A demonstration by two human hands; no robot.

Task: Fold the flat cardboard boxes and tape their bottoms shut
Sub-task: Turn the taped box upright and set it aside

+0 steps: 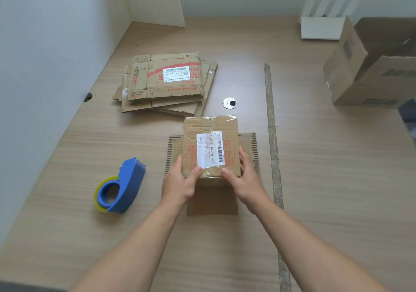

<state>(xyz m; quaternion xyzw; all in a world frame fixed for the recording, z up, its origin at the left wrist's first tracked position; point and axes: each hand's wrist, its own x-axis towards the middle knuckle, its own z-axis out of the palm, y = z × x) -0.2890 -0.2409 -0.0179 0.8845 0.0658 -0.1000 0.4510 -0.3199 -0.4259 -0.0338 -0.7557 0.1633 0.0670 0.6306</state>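
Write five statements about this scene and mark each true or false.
1. The left hand and right hand both hold the small box. True.
2. The tape dispenser is in the right hand. False: it lies on the table, left of the left hand, untouched.
3. A stack of flat boxes lies beyond the small box, to the left. True.
4. The small box's upper face bears no tape. False: clear tape runs across it.
5. The large open box stands at the left wall. False: it is at the right edge.
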